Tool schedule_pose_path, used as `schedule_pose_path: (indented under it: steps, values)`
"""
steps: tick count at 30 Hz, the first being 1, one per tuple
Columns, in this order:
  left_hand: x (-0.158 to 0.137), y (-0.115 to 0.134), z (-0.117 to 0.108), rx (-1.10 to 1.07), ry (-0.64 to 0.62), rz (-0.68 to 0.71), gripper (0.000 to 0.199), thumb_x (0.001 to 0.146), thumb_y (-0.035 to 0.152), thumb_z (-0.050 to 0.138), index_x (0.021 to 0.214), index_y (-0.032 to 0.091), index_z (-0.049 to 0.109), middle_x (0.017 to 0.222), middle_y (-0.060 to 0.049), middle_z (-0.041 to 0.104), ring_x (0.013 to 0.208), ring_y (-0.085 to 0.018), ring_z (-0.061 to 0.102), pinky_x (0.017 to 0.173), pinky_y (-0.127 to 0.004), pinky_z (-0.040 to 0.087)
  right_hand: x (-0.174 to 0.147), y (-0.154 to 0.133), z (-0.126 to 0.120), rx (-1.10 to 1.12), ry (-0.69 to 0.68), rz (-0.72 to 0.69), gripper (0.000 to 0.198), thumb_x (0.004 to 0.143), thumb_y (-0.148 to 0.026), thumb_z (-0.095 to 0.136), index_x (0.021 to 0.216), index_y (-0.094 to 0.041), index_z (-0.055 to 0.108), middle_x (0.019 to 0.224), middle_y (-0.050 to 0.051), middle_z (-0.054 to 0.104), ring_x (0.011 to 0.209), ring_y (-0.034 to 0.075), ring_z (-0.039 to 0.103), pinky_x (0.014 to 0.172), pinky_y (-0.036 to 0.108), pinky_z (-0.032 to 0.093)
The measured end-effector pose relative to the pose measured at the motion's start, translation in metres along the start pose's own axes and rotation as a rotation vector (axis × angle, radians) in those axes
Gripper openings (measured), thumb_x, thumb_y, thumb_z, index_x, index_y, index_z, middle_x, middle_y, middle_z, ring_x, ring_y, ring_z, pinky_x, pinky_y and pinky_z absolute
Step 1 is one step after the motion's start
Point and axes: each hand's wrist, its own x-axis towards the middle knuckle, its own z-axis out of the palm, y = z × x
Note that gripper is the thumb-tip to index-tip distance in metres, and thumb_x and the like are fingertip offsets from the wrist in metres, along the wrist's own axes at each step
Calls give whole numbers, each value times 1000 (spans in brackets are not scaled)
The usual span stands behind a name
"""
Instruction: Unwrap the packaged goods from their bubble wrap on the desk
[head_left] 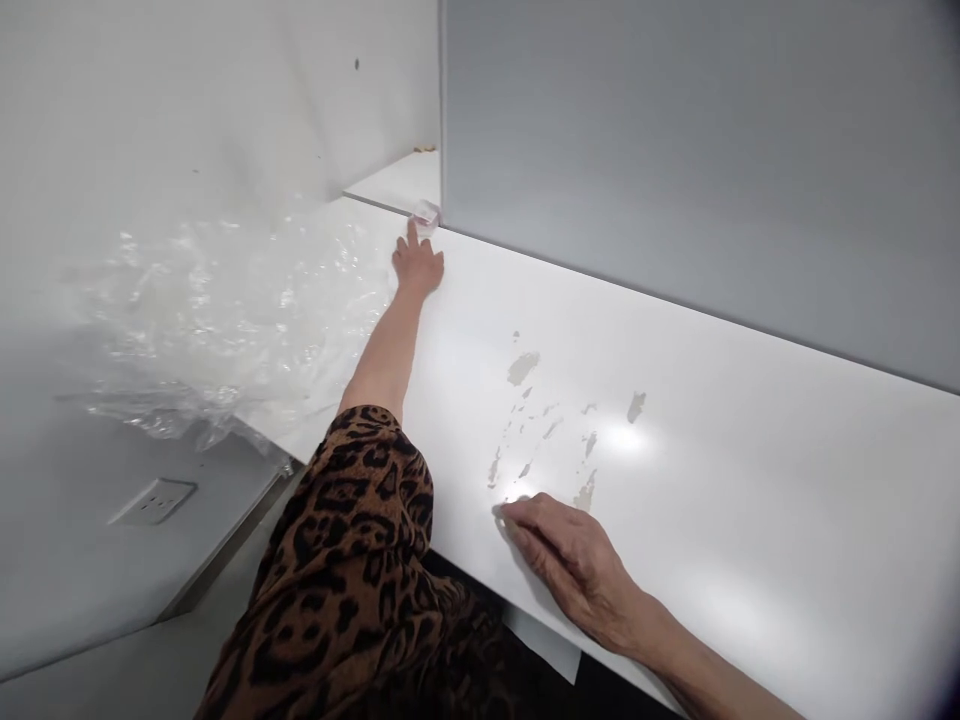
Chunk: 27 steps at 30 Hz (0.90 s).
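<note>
My left hand (418, 266) reaches to the far corner of a white board surface (750, 420). Its fingers are apart, with one stretched out against a small clear, pinkish plastic piece (425, 216) beside the grey panel. Closer to me, my right hand (574, 560) is closed, its fingertips pressed together at the white surface. Whatever those fingers may hold is hidden. Just beyond it, several irregular grey patches (523, 368) mark the surface.
Crumpled clear plastic film (225, 310) lies at the left, hanging over the board's edge. A grey upright panel (697, 150) borders the far side. A wall outlet (156, 500) sits at lower left. A white ledge (397, 185) is in the back corner.
</note>
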Motion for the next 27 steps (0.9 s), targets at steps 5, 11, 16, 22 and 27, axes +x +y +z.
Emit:
schedule_pose_path:
  steps: [5,11,16,22,27]
  values:
    - [24,-1,6,36,0,1,66,103,57,33,151,17,54,173,-12,31,155,-38,28,126,-55,23,4,-2,0,13,-4,4,24,106,-13,50,125,-20,63,89,4,66,79,15,60,68,29,49]
    - [0,6,0,197,16,120,83,106,64,15,147,1,50,158,-18,48,139,-32,38,125,-50,20,4,0,-2,-5,10,17,22,109,-19,47,117,-17,67,85,4,67,74,15,61,65,29,49]
    - [-67,28,-9,200,-21,239,73,106,64,31,138,5,60,157,-15,52,134,-33,41,122,-49,25,8,7,-2,58,37,29,24,109,-28,47,114,-21,69,92,4,72,76,16,66,66,30,53]
    - [-182,80,-13,157,-120,509,56,103,58,45,128,13,69,156,-10,56,129,-34,49,117,-49,33,18,30,-22,45,439,116,25,98,-44,57,100,-23,71,91,3,75,78,22,69,74,37,56]
    - [-277,131,-14,46,-285,778,63,100,64,44,136,17,66,156,-10,56,133,-35,48,117,-53,35,11,66,-84,-148,810,347,39,87,-55,55,98,-19,66,88,7,69,76,21,60,84,41,53]
